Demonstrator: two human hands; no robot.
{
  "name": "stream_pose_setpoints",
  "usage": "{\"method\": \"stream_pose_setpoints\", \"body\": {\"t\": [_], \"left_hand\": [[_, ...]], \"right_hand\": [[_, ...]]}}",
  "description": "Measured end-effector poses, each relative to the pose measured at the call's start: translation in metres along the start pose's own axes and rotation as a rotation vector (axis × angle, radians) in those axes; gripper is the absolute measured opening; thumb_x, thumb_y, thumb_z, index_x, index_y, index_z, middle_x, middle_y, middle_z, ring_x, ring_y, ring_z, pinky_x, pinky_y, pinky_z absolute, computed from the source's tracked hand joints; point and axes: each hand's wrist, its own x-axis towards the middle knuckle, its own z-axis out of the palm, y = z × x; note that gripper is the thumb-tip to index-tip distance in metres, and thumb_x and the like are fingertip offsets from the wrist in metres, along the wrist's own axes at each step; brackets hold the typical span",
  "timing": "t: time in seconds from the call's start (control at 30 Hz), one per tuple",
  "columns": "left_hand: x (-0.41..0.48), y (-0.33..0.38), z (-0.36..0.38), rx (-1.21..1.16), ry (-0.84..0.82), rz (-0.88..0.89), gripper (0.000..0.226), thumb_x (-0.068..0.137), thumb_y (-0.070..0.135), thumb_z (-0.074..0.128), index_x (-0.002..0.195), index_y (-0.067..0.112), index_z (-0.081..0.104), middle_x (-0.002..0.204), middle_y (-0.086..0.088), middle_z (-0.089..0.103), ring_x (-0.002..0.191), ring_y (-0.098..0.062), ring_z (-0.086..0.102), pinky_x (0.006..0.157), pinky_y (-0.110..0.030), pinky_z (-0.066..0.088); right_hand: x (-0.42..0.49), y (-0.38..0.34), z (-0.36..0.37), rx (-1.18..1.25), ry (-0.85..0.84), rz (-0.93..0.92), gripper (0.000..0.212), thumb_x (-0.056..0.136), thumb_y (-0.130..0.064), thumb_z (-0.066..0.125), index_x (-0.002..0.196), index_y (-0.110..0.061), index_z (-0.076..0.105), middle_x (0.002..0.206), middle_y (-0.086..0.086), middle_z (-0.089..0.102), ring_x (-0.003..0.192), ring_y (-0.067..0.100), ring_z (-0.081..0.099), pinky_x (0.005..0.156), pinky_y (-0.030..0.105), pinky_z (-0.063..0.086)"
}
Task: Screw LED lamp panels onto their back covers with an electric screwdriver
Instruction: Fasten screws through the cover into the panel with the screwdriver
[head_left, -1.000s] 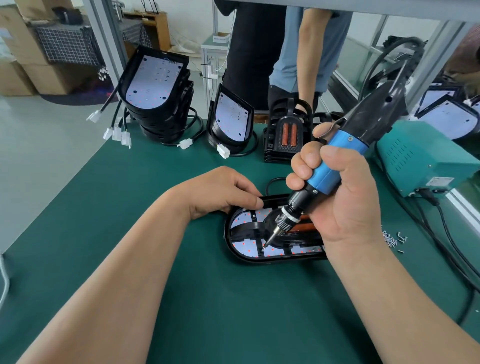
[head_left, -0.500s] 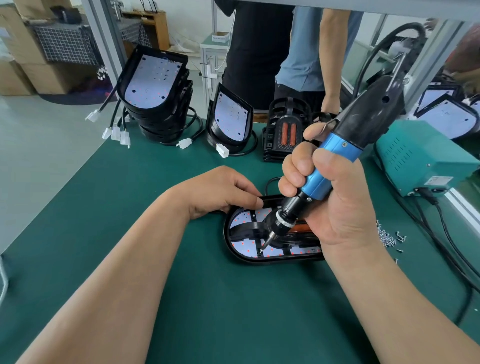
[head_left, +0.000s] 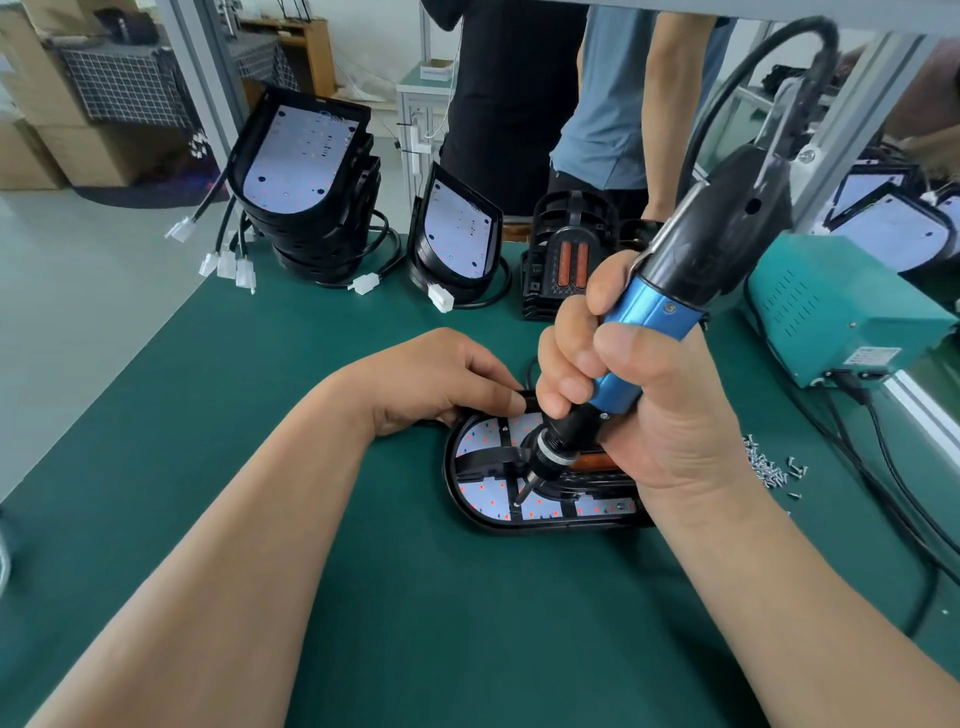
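Observation:
A black oval back cover with a white LED panel (head_left: 480, 496) lies flat on the green mat in front of me. My left hand (head_left: 431, 382) rests on its far left rim, fingers pressed down on the edge. My right hand (head_left: 631, 395) is wrapped around the blue and black electric screwdriver (head_left: 675, 291), which tilts up to the right. Its bit tip touches a screw on the panel's near side, left of centre. My right hand hides the right half of the lamp.
A stack of lamp covers with panels (head_left: 306, 176) and one single lamp (head_left: 457, 234) stand at the mat's far edge, with white plugs on cables. A black ribbed housing (head_left: 569, 260), a teal power box (head_left: 841, 306), loose screws (head_left: 769, 465) and cables lie on the right. A person (head_left: 571, 93) stands behind the table.
The screwdriver and my right hand have shifted slightly left, and the bit sits lower on the panel. My left hand has stayed on the cover's rim.

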Motion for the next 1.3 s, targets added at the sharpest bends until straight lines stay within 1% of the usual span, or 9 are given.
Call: {"method": "stream_pose_setpoints", "body": {"t": [0.17, 0.27, 0.37, 0.43, 0.5, 0.57, 0.73, 1.1, 1.3], "left_hand": [[-0.001, -0.002, 0.0, -0.023, -0.002, -0.004, 0.005, 0.089, 0.022, 0.082, 0.092, 0.017, 0.083, 0.071, 0.007, 0.066, 0.058, -0.005, 0.049, 0.051, -0.015, 0.037], [0.001, -0.004, 0.0, -0.026, 0.006, -0.003, 0.007, 0.089, 0.024, 0.083, 0.093, 0.018, 0.084, 0.074, 0.005, 0.068, 0.061, -0.006, 0.051, 0.053, -0.018, 0.038], [0.0, -0.004, 0.0, -0.059, -0.006, -0.025, 0.025, 0.086, 0.032, 0.084, 0.098, 0.01, 0.082, 0.083, -0.007, 0.07, 0.07, -0.014, 0.055, 0.061, -0.025, 0.039], [0.002, -0.003, 0.0, -0.103, 0.001, -0.03, 0.035, 0.093, 0.034, 0.077, 0.103, 0.0, 0.077, 0.084, -0.012, 0.06, 0.066, -0.014, 0.045, 0.059, -0.025, 0.034], [0.007, -0.001, 0.003, -0.262, 0.085, -0.043, 0.023, 0.104, 0.015, 0.061, 0.11, -0.001, 0.075, 0.083, -0.007, 0.057, 0.061, -0.01, 0.038, 0.053, -0.02, 0.031], [0.013, 0.002, 0.005, -0.517, 0.18, -0.083, 0.029, 0.102, -0.005, 0.045, 0.115, -0.006, 0.071, 0.084, -0.005, 0.058, 0.06, -0.009, 0.042, 0.047, -0.017, 0.033], [0.019, 0.0, 0.009, -0.758, 0.209, -0.101, 0.035, 0.098, -0.017, 0.037, 0.117, -0.012, 0.066, 0.084, -0.008, 0.062, 0.058, -0.009, 0.045, 0.043, -0.015, 0.032], [0.023, -0.003, 0.015, -0.86, 0.217, -0.085, 0.029, 0.103, -0.012, 0.038, 0.115, -0.008, 0.064, 0.078, -0.006, 0.069, 0.053, -0.006, 0.044, 0.042, -0.013, 0.032], [0.024, 0.001, 0.019, -0.829, 0.211, -0.089, 0.015, 0.11, 0.007, 0.047, 0.112, 0.0, 0.06, 0.072, 0.002, 0.062, 0.05, -0.003, 0.037, 0.037, -0.012, 0.027]], "right_hand": [[0.0, 0.003, -0.003, 0.021, -0.009, -0.02, 0.023, 0.085, -0.008, 0.058, 0.105, -0.018, 0.06, 0.071, 0.001, 0.048, 0.06, 0.019, 0.048, 0.061, 0.033, 0.048], [0.001, 0.005, -0.006, 0.063, 0.063, -0.056, 0.023, 0.088, -0.012, 0.057, 0.111, -0.015, 0.059, 0.072, -0.001, 0.047, 0.062, 0.017, 0.046, 0.062, 0.032, 0.047], [0.003, 0.004, -0.012, 0.126, 0.187, -0.105, 0.02, 0.089, -0.015, 0.057, 0.109, -0.016, 0.059, 0.074, -0.002, 0.046, 0.064, 0.015, 0.046, 0.064, 0.03, 0.047], [0.004, 0.002, -0.017, 0.164, 0.266, -0.144, 0.017, 0.093, -0.013, 0.054, 0.109, -0.016, 0.057, 0.075, -0.002, 0.046, 0.066, 0.014, 0.046, 0.064, 0.029, 0.047], [0.005, -0.001, -0.022, 0.193, 0.335, -0.178, 0.013, 0.099, -0.013, 0.048, 0.109, -0.017, 0.055, 0.077, -0.002, 0.046, 0.067, 0.012, 0.045, 0.066, 0.028, 0.047], [0.006, -0.005, -0.027, 0.234, 0.4, -0.21, 0.012, 0.1, -0.014, 0.047, 0.108, -0.017, 0.056, 0.078, -0.002, 0.047, 0.068, 0.012, 0.046, 0.068, 0.027, 0.048], [0.007, -0.015, -0.04, 0.314, 0.555, -0.284, 0.008, 0.098, -0.012, 0.052, 0.104, -0.016, 0.056, 0.077, -0.001, 0.048, 0.067, 0.013, 0.047, 0.068, 0.027, 0.049], [0.005, -0.022, -0.063, 0.339, 0.755, -0.356, 0.006, 0.101, -0.008, 0.053, 0.106, -0.012, 0.056, 0.078, 0.001, 0.051, 0.067, 0.015, 0.049, 0.071, 0.029, 0.05], [0.006, -0.015, -0.068, 0.334, 0.795, -0.348, 0.006, 0.102, -0.009, 0.057, 0.105, -0.013, 0.054, 0.079, 0.001, 0.051, 0.068, 0.016, 0.052, 0.073, 0.031, 0.053]]}}
